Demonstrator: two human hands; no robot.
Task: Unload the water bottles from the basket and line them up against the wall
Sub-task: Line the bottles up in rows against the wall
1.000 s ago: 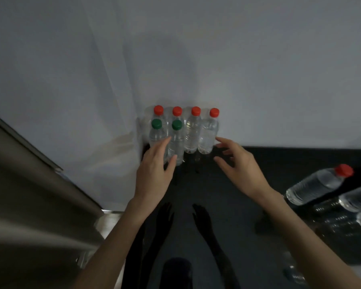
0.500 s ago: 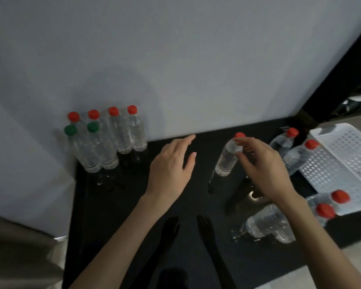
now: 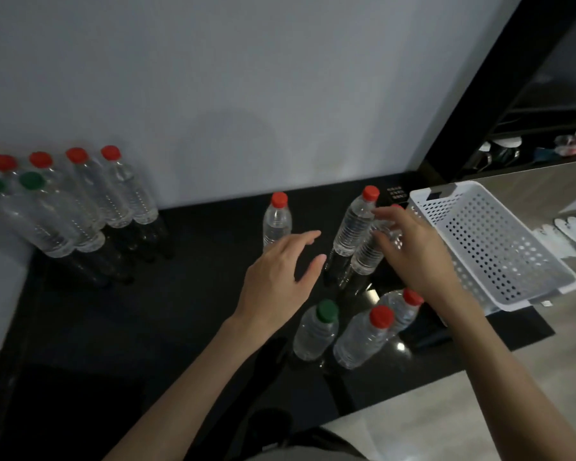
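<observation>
Six clear water bottles (image 3: 80,207) stand against the white wall at the left, several with red caps in back and two with green caps in front. Loose bottles stand mid-counter: one red-capped bottle (image 3: 276,222) alone, another (image 3: 354,227) to its right. My right hand (image 3: 416,257) curls its fingers and thumb around the neck of a third bottle (image 3: 366,257), whose cap is hidden. My left hand (image 3: 280,277) hovers open just in front of the lone bottle. The white perforated basket (image 3: 486,247) sits tilted at the right and holds nothing.
Three more bottles stand nearer me: one green-capped bottle (image 3: 316,329) and two red-capped bottles (image 3: 363,337), (image 3: 401,309). The glossy black counter (image 3: 147,327) ends at a pale floor on the right. A dark shelf unit (image 3: 529,128) stands behind the basket.
The view swung right from the lined-up bottles. Both hands left that group and moved to the loose bottles by the basket; my right hand shifted from one bottle top to another.
</observation>
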